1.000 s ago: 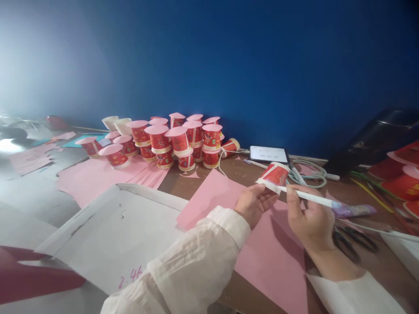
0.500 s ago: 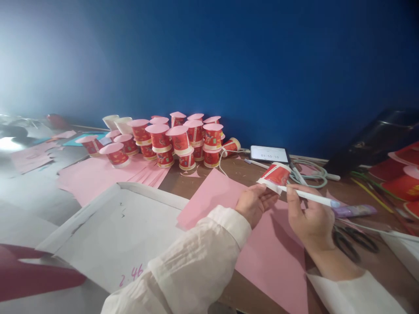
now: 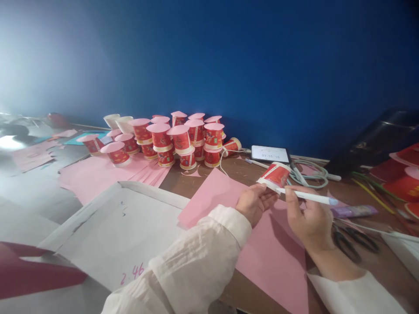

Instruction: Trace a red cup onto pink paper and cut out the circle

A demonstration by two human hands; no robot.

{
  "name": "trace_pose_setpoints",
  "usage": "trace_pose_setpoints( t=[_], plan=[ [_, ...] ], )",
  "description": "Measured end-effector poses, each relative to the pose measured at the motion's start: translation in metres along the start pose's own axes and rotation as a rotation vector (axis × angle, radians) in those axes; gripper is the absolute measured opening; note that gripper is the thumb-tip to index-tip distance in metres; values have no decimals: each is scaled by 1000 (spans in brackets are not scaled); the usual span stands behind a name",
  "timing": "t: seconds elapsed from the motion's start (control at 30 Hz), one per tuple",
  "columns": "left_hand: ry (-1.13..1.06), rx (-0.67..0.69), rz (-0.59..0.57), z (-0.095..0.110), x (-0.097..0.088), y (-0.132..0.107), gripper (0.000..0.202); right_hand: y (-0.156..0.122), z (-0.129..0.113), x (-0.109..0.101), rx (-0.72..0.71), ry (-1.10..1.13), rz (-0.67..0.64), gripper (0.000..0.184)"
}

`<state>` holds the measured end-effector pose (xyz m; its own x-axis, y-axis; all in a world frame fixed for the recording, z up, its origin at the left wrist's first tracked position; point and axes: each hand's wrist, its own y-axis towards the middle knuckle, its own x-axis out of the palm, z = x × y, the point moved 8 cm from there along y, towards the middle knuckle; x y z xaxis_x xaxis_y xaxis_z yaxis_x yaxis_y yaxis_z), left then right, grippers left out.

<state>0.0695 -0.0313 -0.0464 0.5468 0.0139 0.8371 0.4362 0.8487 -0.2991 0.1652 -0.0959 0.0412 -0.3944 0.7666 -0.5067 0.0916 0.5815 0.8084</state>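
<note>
Pink discs (image 3: 158, 127) top the far cups (image 3: 182, 141); my left hand (image 3: 257, 203) clasps one bare cup (image 3: 276, 175), right hand (image 3: 309, 218) pinches pen (image 3: 309, 197).

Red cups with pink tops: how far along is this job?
Done: a pile of capped cups stands stacked by the blue wall. In hand: the left hand holds a red cup tilted over a pink sheet, and the right hand puts a white pen to its rim. Left, probably: that cup has no pink top yet, and two white cups beside the pile lack one.
</note>
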Motion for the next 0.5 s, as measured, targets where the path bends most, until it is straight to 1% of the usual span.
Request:
trace_pose_setpoints(
  t=[0.17, 0.23, 0.37, 0.5],
  plan=[
    [-18, -17, 28, 0, -1, -2, 18, -1, 6, -6, 54, -15, 52, 21],
    [-16, -17, 36, 1, 0, -3, 18, -1, 7, -6, 61, -12, 51, 21],
    [-6, -10, 15, 2, 2, -4, 21, -1, 3, -1, 19, 11, 9, 20],
    [-10, -3, 17, 2, 2, -4, 21, -1, 2, -1, 7, 3, 20, 20]
  ],
)
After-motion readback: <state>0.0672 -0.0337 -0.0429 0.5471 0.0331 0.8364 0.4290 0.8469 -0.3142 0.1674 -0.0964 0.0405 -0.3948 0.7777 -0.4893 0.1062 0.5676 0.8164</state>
